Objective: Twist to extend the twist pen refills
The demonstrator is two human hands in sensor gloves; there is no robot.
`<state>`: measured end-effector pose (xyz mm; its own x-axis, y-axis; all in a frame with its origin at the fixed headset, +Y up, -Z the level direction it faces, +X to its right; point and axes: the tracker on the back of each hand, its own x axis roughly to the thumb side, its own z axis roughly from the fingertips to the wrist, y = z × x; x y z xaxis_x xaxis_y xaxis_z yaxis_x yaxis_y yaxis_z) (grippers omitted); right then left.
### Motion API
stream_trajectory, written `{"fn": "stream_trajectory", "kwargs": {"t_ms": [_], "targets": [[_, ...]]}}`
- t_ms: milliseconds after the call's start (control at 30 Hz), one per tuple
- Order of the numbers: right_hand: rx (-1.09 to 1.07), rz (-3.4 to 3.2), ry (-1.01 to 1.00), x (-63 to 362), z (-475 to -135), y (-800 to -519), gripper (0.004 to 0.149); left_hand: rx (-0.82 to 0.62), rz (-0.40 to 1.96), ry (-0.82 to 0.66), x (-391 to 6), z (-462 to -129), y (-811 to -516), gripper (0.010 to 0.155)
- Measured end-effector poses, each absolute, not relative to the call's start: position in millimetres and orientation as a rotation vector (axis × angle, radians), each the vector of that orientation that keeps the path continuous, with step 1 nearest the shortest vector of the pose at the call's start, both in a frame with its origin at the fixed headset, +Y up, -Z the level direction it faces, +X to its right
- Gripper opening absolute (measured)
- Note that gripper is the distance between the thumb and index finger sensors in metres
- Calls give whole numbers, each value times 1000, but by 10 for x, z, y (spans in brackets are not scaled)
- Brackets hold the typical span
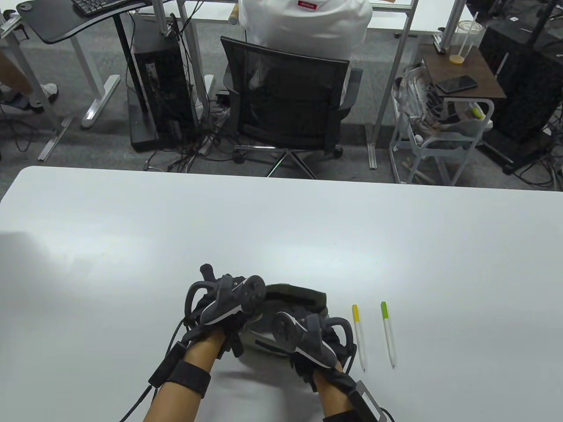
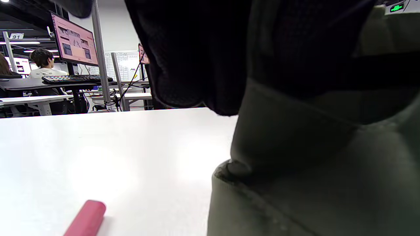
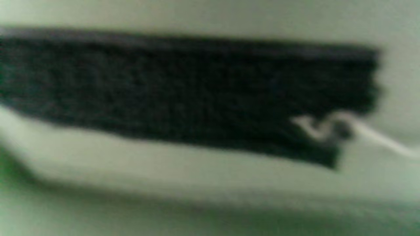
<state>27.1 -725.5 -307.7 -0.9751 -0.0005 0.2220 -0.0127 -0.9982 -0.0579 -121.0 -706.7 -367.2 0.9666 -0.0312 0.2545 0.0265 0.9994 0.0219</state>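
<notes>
While both my left hand (image 1: 220,303) and right hand (image 1: 308,338) rest on the olive pouch (image 1: 303,295), finger closure hidden, I judge the two light, slippery pens (image 1: 359,336) on the worktop (image 1: 132,246) want barrel-end grips.

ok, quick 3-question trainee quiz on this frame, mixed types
1. True or false: the yellow-capped pen and green-capped pen lie right of the right hand.
2. What are both hands on? A) olive pouch B) keyboard C) phone
3. Fill in: the left wrist view shows a ___ object on the table.

Key: 1 true; 2 A; 3 pink. The left hand hides its own grip.
</notes>
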Motion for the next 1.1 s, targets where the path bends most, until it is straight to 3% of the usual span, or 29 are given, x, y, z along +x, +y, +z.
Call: {"fn": "stream_trajectory", "kwargs": {"t_ms": [100,133,300,567,1100], "targets": [[265,3167,309,224,-3098,-7434,67,37,-41,-255,-1218,-3693,-7079,48],[256,3186,342,211,-3096,-7455,67,35,-43,-256,-1218,-3698,-7082,48],[309,3237,293,132,-3090,-7491,47,28,-44,-247,-1222,-3714,-7090,48],[355,3163,473,180,-3111,-7519,52,38,-49,-246,-1235,-3714,-7098,48],[384,3164,371,194,-3104,-7554,45,42,2,-260,-1283,-3700,-7123,45]]}}
